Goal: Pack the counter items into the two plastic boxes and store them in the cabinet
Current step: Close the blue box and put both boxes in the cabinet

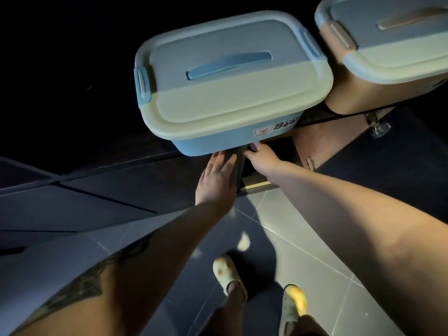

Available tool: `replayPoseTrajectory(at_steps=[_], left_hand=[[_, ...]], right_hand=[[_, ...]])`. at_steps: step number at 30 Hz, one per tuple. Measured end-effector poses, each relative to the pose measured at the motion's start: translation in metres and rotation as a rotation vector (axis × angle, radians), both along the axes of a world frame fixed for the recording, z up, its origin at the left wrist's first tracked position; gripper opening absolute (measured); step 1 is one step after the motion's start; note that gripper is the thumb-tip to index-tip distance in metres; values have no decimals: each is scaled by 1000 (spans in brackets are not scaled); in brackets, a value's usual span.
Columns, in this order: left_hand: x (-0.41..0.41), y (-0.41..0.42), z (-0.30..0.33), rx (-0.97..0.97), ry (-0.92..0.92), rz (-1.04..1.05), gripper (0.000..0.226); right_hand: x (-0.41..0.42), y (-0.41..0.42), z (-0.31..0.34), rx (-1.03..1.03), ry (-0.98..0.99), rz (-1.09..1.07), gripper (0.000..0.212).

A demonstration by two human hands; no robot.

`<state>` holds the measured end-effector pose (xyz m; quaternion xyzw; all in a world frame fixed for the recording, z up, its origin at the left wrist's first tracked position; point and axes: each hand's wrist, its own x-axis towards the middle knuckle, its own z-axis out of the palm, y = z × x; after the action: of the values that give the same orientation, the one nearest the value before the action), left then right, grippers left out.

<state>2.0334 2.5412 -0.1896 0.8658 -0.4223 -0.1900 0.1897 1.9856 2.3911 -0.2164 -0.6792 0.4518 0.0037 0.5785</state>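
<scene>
A blue plastic box [230, 83] with a pale lid, a blue handle and a bear sticker sits at the counter's front edge, lid closed. A second closed box [378, 59], tan-sided with a pale lid, stands to its right. Just below the blue box, my left hand [217, 178] lies flat with straight fingers against a dark cabinet door [238, 166]. My right hand [261, 158] reaches to that door's top edge under the box; its fingertips touch there, and whether they hook the edge is hidden in shadow.
The scene is dark. A wooden cabinet door [327, 139] hangs open at the right, with a hinge [378, 124] showing. Dark cabinet fronts [97, 190] run to the left. Tiled floor [303, 226] lies below, where my two slippered feet [228, 272] stand.
</scene>
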Motion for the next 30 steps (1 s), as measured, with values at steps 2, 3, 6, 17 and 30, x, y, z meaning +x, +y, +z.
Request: replayPoseTrajectory(at_steps=[2,3,6,17,30], left_hand=[[-2,5,-1,-44,-3,19,62],[-5,9,-2,-59,-12,19,64],[-21,27,-3,-115,-60,54,63],[-132,113,-16,-159,-30,340,50],[-181,269,-8,-310,66,703,46]], right_hand=[[-12,5,-1,-26,-16,24,51],[-20,10,-1,-31,-20,28,51],[-49,29,1,-61,-43,35,41],[-146,119,11,-79,-75,218,20],[-159,271,18,133,1,752,37]])
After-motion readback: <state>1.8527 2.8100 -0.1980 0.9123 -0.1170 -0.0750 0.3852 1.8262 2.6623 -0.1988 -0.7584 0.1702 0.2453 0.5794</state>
